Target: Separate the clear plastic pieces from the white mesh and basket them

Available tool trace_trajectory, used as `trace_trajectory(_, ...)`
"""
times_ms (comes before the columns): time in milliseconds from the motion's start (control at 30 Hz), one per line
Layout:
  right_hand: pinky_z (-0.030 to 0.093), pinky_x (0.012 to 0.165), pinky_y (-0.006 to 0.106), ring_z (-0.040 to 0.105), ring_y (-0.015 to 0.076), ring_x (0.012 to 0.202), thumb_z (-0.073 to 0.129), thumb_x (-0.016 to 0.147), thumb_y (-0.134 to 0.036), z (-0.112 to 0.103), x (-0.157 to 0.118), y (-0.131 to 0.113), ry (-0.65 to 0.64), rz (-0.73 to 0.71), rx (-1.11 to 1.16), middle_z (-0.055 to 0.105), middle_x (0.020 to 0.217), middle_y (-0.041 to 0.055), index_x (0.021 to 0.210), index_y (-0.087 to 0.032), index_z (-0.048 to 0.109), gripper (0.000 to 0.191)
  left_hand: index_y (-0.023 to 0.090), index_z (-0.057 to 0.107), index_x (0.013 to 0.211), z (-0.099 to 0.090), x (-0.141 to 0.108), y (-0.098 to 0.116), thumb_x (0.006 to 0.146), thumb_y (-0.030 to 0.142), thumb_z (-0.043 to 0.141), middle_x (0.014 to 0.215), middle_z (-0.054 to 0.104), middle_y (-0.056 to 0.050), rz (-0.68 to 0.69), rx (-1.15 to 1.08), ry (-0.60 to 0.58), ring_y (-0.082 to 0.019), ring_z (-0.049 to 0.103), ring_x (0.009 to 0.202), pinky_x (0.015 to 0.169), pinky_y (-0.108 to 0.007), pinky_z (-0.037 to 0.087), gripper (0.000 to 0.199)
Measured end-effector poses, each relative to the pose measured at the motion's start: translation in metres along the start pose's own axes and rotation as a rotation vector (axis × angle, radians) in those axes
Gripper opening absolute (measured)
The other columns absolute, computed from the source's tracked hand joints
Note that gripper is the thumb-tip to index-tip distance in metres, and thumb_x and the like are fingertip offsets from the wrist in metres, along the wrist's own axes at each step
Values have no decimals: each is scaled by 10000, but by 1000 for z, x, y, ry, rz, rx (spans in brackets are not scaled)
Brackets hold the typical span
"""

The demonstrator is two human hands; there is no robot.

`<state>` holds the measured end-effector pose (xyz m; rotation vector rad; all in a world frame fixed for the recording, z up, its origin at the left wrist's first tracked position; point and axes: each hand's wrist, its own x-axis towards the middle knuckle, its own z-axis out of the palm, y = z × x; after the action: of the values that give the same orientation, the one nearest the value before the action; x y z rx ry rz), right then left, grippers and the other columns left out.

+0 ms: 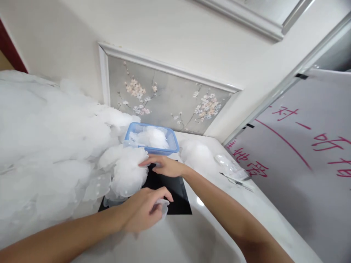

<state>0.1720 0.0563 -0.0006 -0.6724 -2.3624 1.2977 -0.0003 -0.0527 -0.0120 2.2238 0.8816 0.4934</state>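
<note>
Leftmost, a large heap of thin, white, translucent pieces with wavy edges spreads toward the pale wall, below a dark red strip at the upper edge. Next to it, a smaller stack of white, scalloped translucent pieces sits partly over a flat black rectangular panel on the glossy white tabletop. In front of this stack, the left hand is closed, with a small, clear, frilly-edged piece clamped between its thumb and fingers. Behind the stack stands a blue rectangular plastic basket with more white translucent pieces inside, near a grey framed wall panel of pale blossoms. The right hand reaches leftward over the black panel, apart from the left one; its index finger is extended against the smaller stack, its thumb spread away. Right of the basket lie a loose white translucent pile, a crinkled clear plastic bag and a slim dark item, too blurred to identify. Farthest right, a whiteboard carries red handwritten characters.
</note>
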Motion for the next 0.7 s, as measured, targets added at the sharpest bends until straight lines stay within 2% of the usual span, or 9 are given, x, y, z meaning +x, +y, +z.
trace_trajectory(67,526,984,430,487,251,1340,501,786,-43,3,-20,11,83,37,88,502,1467,66,1292,-256,613,560,266,584,1170,0,0,4,891,200,439,741,669,40,-50,-1,5,-152,564,541,605,-275,440,321)
trace_trajectory(133,572,922,428,469,253,1353,562,811,-106,10,-39,22,292,92,230,411,1531,75,1316,-276,523,534,268,562,1203,-1,4,3,938,291,432,957,734,-17,-142,-44,89,-202,671,735,725,-314,486,296)
trace_trajectory(233,609,863,453,550,246,1264,725,805,-280,21,-61,36,577,161,531,495,1431,85,1131,-272,472,413,246,518,1165,-4,15,-6,953,346,402,955,748,-45,-329,-167,225,-245,699,883,811,-359,506,262)
trace_trajectory(300,633,770,404,615,242,1168,805,747,-378,26,-71,43,656,213,692,617,1261,82,987,-244,463,439,244,498,1122,-6,20,-11,952,340,373,872,740,-38,-409,-153,216,-252,696,846,767,-362,508,232)
trace_trajectory(400,585,542,238,697,218,930,852,683,-431,27,-80,47,713,298,753,703,974,61,908,-202,525,459,250,510,1121,-9,21,-13,948,318,336,837,714,-37,-439,39,97,-263,677,769,684,-362,480,255)
trace_trajectory(500,505,441,178,705,184,770,830,713,-423,23,-84,43,718,303,804,706,851,41,1000,-182,621,429,246,535,1166,-11,19,-12,947,321,314,890,699,-65,-458,210,68,-277,655,742,637,-362,441,320)
trace_trajectory(567,541,500,201,707,171,741,797,751,-398,20,-85,40,683,260,897,717,846,34,1079,-190,644,417,247,542,1166,-12,20,-11,951,343,315,915,697,-68,-477,212,85,-276,644,752,642,-360,435,328)
trace_trajectory(700,601,717,293,725,179,801,750,760,-279,18,-88,40,579,193,1030,741,928,36,1123,-204,661,381,266,543,1103,-15,29,-11,929,395,396,922,696,-27,-475,14,140,-248,617,763,726,-366,457,261)
